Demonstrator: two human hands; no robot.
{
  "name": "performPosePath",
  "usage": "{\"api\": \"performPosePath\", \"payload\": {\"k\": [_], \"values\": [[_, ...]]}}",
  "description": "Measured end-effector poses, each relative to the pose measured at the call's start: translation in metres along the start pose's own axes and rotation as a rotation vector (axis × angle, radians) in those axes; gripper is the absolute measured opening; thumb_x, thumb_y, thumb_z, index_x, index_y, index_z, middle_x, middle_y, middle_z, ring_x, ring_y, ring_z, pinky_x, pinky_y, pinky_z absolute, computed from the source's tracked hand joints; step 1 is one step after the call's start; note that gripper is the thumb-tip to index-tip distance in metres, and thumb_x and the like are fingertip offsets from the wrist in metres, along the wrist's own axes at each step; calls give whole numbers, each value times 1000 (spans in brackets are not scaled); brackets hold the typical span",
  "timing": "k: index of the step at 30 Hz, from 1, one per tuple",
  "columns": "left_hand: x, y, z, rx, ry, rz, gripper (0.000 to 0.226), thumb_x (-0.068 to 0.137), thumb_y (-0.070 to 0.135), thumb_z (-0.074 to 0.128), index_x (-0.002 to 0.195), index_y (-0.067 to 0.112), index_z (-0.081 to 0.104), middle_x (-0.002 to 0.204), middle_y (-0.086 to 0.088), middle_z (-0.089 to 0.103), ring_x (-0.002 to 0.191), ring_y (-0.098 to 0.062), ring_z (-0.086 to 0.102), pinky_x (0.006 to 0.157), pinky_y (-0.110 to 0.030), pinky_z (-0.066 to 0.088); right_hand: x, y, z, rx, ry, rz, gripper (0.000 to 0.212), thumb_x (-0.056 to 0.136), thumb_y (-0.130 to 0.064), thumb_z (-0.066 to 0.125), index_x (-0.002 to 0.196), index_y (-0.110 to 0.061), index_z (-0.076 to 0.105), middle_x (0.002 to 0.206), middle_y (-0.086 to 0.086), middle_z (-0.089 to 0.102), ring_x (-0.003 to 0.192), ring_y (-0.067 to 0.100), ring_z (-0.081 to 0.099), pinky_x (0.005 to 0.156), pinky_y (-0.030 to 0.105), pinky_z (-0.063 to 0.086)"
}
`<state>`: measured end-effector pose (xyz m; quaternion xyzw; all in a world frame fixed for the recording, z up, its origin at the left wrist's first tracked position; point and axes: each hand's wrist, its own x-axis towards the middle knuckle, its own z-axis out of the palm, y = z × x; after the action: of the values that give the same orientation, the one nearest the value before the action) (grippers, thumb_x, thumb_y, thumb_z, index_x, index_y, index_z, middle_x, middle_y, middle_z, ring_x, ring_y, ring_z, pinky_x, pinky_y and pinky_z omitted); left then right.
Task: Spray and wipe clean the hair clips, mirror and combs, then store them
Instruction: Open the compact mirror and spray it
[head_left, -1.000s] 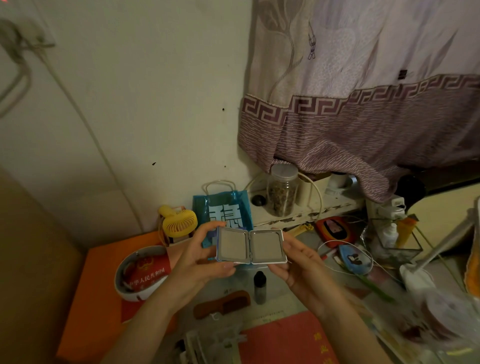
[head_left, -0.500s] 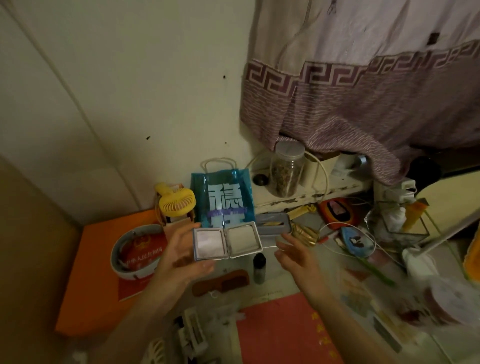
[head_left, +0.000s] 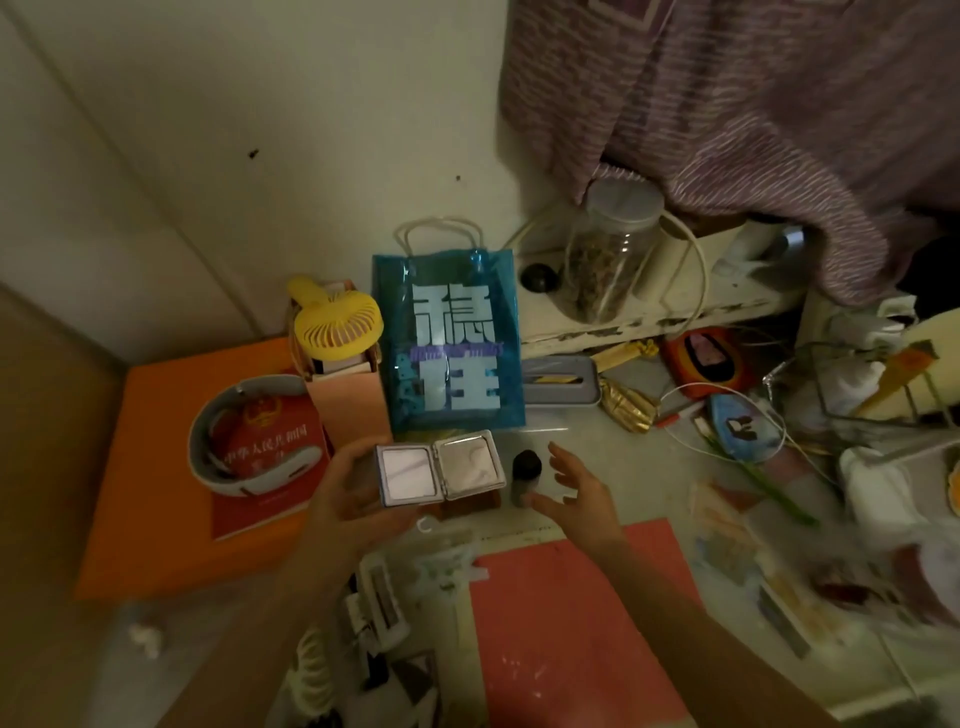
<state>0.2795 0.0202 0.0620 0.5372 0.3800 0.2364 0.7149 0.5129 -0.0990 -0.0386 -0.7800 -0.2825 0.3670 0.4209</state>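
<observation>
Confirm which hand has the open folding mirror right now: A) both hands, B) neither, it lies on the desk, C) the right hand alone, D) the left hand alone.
D: the left hand holds the open folding mirror by its left side, while the right hand hovers apart with fingers spread, beside the small dark-capped bottle.

The mirror (head_left: 440, 467) looks shiny with a metal rim, the blue bag (head_left: 449, 338) is glossy plastic, the curtain (head_left: 753, 104) is cloth.
</observation>
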Motion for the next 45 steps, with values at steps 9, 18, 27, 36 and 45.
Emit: {"api": "performPosePath", "payload": {"k": [9,18,27,36,45], "values": [[22,-28,-5,-81,48,-89,77,53,16,87,120,25,50,113,-3,69,94,-22,70,70,-35,60,31,8,19,-96,8,-46,57,77,-12,76,129,-10,52,124,7,61,115,20,55,86,19,40],[22,-28,-8,-79,68,-94,65,62,7,77,118,30,53,112,1,69,101,-25,68,76,-41,59,34,0,14,-73,10,-64,41,81,-13,72,119,-7,58,111,5,65,99,15,59,72,3,43],[14,7,-9,-184,50,-50,87,41,24,95,119,29,55,123,-17,61,110,-40,60,87,-67,46,11,-51,-17,88,62,-207,27,89,-20,63,114,-25,55,100,-16,61,90,3,59,69,8,46],[-6,81,3,-28,67,147,65,68,-7,70,113,37,55,105,3,71,99,-20,67,67,-25,57,-20,-146,-61,204,71,-410,25,86,-29,64,108,-34,55,108,-11,64,101,3,61,77,20,53],[-24,150,16,-13,109,395,62,73,-16,65,109,34,58,97,4,73,90,-18,70,60,-24,57,-66,-237,-94,299,108,-708,49,80,-33,65,125,-21,51,107,1,66,99,18,65,80,33,56]]}}
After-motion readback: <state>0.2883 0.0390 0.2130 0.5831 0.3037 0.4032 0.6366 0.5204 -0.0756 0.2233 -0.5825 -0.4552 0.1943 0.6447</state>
